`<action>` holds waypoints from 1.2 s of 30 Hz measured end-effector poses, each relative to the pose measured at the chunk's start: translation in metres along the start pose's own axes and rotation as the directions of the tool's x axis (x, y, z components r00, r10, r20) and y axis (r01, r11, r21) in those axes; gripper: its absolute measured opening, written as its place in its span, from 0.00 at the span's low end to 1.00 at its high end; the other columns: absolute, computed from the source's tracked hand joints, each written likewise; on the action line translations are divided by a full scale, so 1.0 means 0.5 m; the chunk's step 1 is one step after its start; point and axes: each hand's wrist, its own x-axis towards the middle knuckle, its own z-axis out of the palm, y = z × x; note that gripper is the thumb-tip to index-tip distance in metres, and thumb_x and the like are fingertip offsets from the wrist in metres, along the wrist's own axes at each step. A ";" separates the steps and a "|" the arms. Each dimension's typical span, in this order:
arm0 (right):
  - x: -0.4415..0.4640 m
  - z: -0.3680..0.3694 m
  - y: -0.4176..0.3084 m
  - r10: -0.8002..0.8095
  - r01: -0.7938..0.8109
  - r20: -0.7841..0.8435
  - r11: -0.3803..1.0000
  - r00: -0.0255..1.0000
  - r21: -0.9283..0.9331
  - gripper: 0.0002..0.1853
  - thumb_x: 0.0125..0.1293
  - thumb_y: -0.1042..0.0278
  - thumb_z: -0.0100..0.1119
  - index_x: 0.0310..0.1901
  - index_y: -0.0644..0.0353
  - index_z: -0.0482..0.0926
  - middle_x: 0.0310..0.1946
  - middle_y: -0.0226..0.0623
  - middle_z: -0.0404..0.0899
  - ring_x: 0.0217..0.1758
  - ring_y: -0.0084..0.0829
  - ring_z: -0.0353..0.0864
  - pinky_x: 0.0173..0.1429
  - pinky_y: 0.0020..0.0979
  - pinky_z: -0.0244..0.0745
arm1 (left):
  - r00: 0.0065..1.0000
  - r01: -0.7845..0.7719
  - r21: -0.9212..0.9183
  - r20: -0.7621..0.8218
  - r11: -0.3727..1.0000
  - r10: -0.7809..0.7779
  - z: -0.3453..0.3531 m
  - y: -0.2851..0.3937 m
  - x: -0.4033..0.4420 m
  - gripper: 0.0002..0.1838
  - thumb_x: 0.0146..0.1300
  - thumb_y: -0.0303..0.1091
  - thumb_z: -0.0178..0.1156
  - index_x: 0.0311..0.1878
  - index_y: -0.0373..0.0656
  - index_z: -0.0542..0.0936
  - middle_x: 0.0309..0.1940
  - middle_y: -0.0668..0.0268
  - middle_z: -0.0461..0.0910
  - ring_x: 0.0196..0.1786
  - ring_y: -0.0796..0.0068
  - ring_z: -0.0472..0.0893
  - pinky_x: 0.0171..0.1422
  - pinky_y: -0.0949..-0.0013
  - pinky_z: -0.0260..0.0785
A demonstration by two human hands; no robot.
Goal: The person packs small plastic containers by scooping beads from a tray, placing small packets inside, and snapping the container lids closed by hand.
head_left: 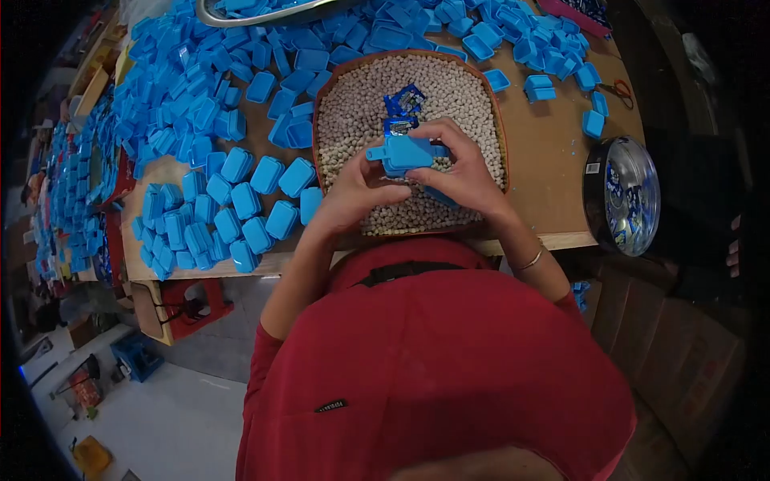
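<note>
Over a tray of small pale round balls [353, 92], I hold a small blue plastic box [407, 154] with tabs sticking out at its sides. The fingertips of my left hand [353, 191] are on its left side, with the thumb stretched out below. My right hand [465, 178] grips the box's right side between thumb and fingers. Just beyond the box, shiny dark-blue packets [407, 99] lie on the balls. Partly hidden under my right hand is another blue plastic piece [438, 196]. The underside of the held box is out of sight.
Many loose blue box parts [192, 96] are heaped at the back left. Closed blue boxes [257, 234] stand left of the tray. A round clear-lidded tub [630, 196] with packets sits at the right edge, near orange-handled scissors [622, 93]. A metal bowl's rim [265, 16] shows at the back.
</note>
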 end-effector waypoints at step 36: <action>0.005 -0.031 -0.088 -0.203 0.209 0.067 0.972 0.977 -0.111 0.27 0.50 0.76 0.69 0.56 0.58 0.77 0.47 0.39 0.73 0.50 0.37 0.76 0.52 0.33 0.74 | 0.976 -0.213 0.238 0.010 0.948 0.217 0.046 0.063 -0.035 0.25 0.56 0.21 0.65 0.58 0.38 0.72 0.47 0.65 0.77 0.50 0.77 0.77 0.53 0.71 0.73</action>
